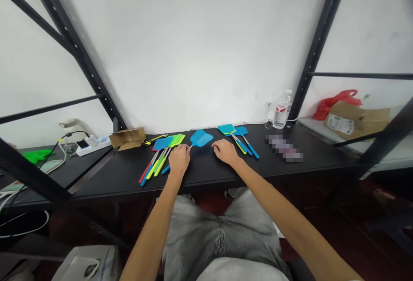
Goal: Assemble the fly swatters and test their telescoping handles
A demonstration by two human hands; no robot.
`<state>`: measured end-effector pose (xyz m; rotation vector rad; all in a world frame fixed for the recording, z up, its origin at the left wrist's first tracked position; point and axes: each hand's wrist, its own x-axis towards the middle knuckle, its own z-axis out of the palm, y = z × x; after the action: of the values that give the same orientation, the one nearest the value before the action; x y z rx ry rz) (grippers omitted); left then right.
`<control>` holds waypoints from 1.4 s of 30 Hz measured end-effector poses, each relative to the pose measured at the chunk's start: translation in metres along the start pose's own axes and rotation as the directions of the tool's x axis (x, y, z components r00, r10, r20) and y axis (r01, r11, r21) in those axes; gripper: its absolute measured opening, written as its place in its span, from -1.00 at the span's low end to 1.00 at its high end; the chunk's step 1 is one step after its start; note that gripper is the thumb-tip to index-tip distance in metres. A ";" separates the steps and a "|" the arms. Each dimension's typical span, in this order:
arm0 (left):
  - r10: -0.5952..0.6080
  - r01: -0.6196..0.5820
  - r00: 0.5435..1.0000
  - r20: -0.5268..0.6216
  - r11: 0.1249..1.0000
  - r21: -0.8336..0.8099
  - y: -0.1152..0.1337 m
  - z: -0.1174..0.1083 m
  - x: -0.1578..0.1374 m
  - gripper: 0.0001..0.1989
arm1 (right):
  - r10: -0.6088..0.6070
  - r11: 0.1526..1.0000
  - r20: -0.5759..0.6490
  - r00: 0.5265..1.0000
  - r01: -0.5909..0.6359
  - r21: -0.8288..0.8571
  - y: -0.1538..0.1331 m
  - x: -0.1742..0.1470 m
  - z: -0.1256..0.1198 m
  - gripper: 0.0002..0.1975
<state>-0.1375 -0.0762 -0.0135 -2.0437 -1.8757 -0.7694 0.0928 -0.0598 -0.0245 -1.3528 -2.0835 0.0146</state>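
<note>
A blue fly swatter (201,137) lies on the black tabletop with its head toward the wall. My left hand (180,158) is closed round its thin metal shaft, and the blue handle end shows below the hand. My right hand (225,151) rests on the table to the right of that swatter, loosely curled, with thumb and fingers a little apart and nothing visible in them. Left of my left hand is a fanned group of several fly swatters (163,143) with red, blue and yellow-green handles. Another group of swatters (226,129), blue and yellow-green, lies just beyond my right hand.
An opened cardboard box (128,138) and a yellow-black tool (155,140) sit at the left back. A water bottle (282,111) stands by the wall at right, near a blurred-out item (284,148). Black metal posts (318,44) frame both sides. A white power strip (94,146) lies left.
</note>
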 end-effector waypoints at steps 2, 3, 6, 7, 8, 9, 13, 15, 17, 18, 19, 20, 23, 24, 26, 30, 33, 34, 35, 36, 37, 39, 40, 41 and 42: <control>0.019 -0.020 1.000 -0.011 0.997 -0.078 0.014 0.001 0.002 -0.73 | 0.022 0.993 0.002 1.000 -0.022 0.117 -0.003 0.001 0.004 -0.75; 0.031 -0.034 0.999 -0.027 0.992 -0.123 0.022 0.003 0.003 -0.73 | 0.028 0.978 0.006 1.000 -0.029 0.207 -0.005 0.003 0.007 -0.76; 0.094 -0.122 0.989 -0.115 0.956 -0.267 0.051 0.011 0.006 -0.73 | 0.078 0.798 0.009 0.997 -0.068 0.598 -0.007 0.011 0.019 -0.64; 0.119 -0.158 0.982 -0.145 0.939 -0.304 0.060 0.013 0.006 -0.72 | 0.119 0.690 0.011 0.993 -0.091 0.718 -0.006 0.014 0.023 -0.58; 0.148 -0.195 0.976 -0.162 0.924 -0.329 0.067 0.016 0.006 -0.71 | 0.171 0.578 0.017 0.985 -0.114 0.808 -0.004 0.016 0.026 -0.53; 0.175 -0.224 0.970 -0.168 0.913 -0.340 0.073 0.018 0.005 -0.70 | 0.223 0.480 0.025 0.974 -0.132 0.867 -0.002 0.018 0.028 -0.50; 0.185 -0.213 0.975 -0.122 0.931 -0.297 0.080 0.019 0.002 -0.67 | 0.323 0.322 0.017 0.946 -0.127 0.938 0.005 0.020 0.030 -0.54; 0.157 -0.178 0.983 -0.098 0.945 -0.276 0.076 0.018 0.001 -0.68 | 0.331 0.321 -0.007 0.944 -0.106 0.941 0.006 0.018 0.029 -0.57; 0.146 -0.164 0.986 -0.084 0.949 -0.269 0.073 0.016 0.000 -0.68 | 0.330 0.326 -0.018 0.944 -0.095 0.941 0.005 0.017 0.028 -0.58; 0.145 -0.161 0.986 -0.079 0.950 -0.267 0.072 0.015 0.000 -0.69 | 0.325 0.329 -0.019 0.946 -0.094 0.940 0.005 0.016 0.028 -0.58; 0.143 -0.157 0.987 -0.074 0.951 -0.265 0.071 0.014 -0.001 -0.71 | 0.317 0.337 -0.018 0.948 -0.095 0.937 0.004 0.016 0.028 -0.59; 0.139 -0.152 0.988 -0.068 0.953 -0.263 0.071 0.014 -0.001 -0.72 | 0.311 0.351 -0.016 0.950 -0.099 0.931 0.004 0.015 0.028 -0.59; 0.127 -0.137 0.990 -0.055 0.955 -0.262 0.071 0.014 -0.001 -0.73 | 0.318 0.428 -0.005 0.948 -0.138 0.893 0.005 0.014 0.030 -0.59; 0.123 -0.134 0.991 -0.056 0.955 -0.263 0.070 0.014 -0.001 -0.73 | 0.321 0.452 0.001 0.947 -0.154 0.879 0.006 0.014 0.031 -0.59; 0.121 -0.134 0.991 -0.063 0.954 -0.269 0.070 0.013 -0.002 -0.74 | 0.319 0.483 0.011 0.948 -0.173 0.858 0.007 0.015 0.033 -0.59; 0.137 -0.151 0.988 -0.071 0.948 -0.281 0.068 0.012 -0.002 -0.75 | 0.290 0.508 0.010 0.957 -0.162 0.846 0.010 0.016 0.036 -0.59; 0.139 -0.153 0.988 -0.066 0.945 -0.290 0.068 0.012 -0.002 -0.74 | 0.293 0.500 -0.002 0.956 -0.151 0.852 0.012 0.016 0.038 -0.60; 0.140 -0.153 0.988 -0.064 0.944 -0.292 0.068 0.012 -0.002 -0.74 | 0.300 0.490 -0.010 0.954 -0.145 0.859 0.012 0.016 0.038 -0.60; 0.143 -0.155 0.988 -0.063 0.943 -0.294 0.068 0.012 -0.001 -0.73 | 0.304 0.478 -0.016 0.952 -0.138 0.867 0.012 0.016 0.038 -0.61; 0.145 -0.157 0.988 -0.062 0.942 -0.297 0.068 0.012 -0.001 -0.73 | 0.307 0.467 -0.021 0.951 -0.131 0.875 0.012 0.016 0.039 -0.61; 0.148 -0.159 0.987 -0.060 0.940 -0.301 0.068 0.013 -0.001 -0.72 | 0.310 0.457 -0.024 0.951 -0.127 0.880 0.012 0.016 0.038 -0.62; 0.152 -0.163 0.987 -0.057 0.936 -0.312 0.067 0.013 0.000 -0.71 | 0.312 0.446 -0.022 0.950 -0.126 0.886 0.012 0.016 0.038 -0.63; 0.155 -0.165 0.986 -0.057 0.933 -0.319 0.066 0.014 0.000 -0.70 | 0.318 0.439 -0.020 0.948 -0.128 0.889 0.011 0.016 0.037 -0.63; 0.159 -0.169 0.986 -0.058 0.930 -0.326 0.065 0.014 0.001 -0.70 | 0.327 0.429 -0.019 0.945 -0.131 0.894 0.011 0.016 0.037 -0.63; 0.164 -0.174 0.985 -0.059 0.927 -0.333 0.064 0.015 0.001 -0.69 | 0.337 0.418 -0.017 0.941 -0.133 0.899 0.010 0.016 0.036 -0.63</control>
<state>-0.0721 -0.0755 -0.0153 -2.3417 -1.6113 -1.1324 0.0782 -0.0298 -0.0483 -0.8641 -1.2827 0.9514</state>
